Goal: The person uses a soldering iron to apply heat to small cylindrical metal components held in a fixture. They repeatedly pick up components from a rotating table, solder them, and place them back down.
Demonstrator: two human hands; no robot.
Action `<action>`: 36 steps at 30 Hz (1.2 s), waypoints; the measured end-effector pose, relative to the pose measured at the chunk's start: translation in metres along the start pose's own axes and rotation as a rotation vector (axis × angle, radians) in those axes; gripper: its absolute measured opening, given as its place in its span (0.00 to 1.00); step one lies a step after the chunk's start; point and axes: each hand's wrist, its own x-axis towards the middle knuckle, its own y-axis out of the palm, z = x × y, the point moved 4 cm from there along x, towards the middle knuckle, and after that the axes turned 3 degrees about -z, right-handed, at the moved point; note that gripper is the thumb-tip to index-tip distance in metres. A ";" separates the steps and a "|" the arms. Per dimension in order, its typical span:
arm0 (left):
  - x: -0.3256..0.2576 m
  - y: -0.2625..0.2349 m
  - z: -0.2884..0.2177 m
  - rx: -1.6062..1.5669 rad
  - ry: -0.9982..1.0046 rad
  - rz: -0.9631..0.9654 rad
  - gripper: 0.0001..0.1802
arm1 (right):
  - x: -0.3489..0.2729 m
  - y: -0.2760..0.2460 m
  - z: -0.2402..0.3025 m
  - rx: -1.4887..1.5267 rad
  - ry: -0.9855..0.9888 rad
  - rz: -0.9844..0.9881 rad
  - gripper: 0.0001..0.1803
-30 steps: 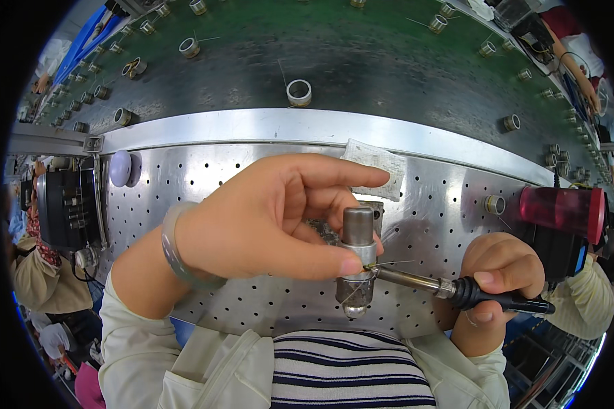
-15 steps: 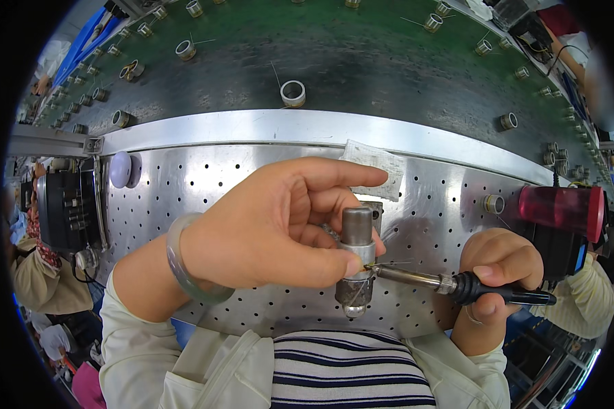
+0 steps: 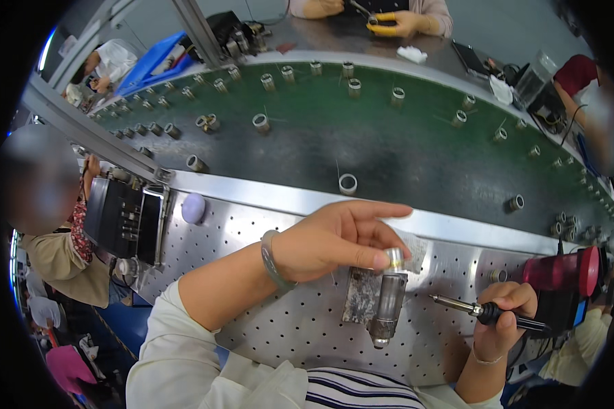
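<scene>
My left hand [image 3: 324, 238] pinches a small silver metal ring [image 3: 394, 258] between thumb and fingers. The ring is at the far end of a dark steel post [image 3: 389, 300] fixed to a worn metal block [image 3: 363, 294]; whether the ring is still around the post cannot be told. My right hand [image 3: 510, 297] grips a soldering iron [image 3: 488, 313] by its black handle. Its bare metal tip points left, apart from the post and the ring. A thin pale cloth [image 3: 416, 253] lies partly hidden behind my left fingers.
A perforated metal worktop [image 3: 307, 320] lies under my hands. Beyond its raised edge, a green conveyor belt [image 3: 307, 143] carries several metal rings. A lilac egg-shaped object [image 3: 193, 208] stands left, a red translucent container [image 3: 559, 270] right. Another person's hands [image 3: 406, 24] work across the belt.
The view has tilted up and turned. My left hand has moved the ring to the post's far end, away from me. The soldering iron's tip has drawn back right from the ring.
</scene>
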 end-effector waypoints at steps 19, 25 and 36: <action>0.004 -0.073 -0.100 1.668 0.749 -0.901 0.27 | 0.001 -0.014 -0.002 0.148 0.023 -0.082 0.16; -0.040 -0.064 -0.060 1.237 0.593 -0.853 0.15 | -0.001 -0.008 -0.004 0.062 0.001 -0.041 0.19; -0.033 -0.071 -0.028 0.896 0.496 -0.803 0.09 | 0.002 -0.012 -0.007 0.013 0.023 -0.106 0.07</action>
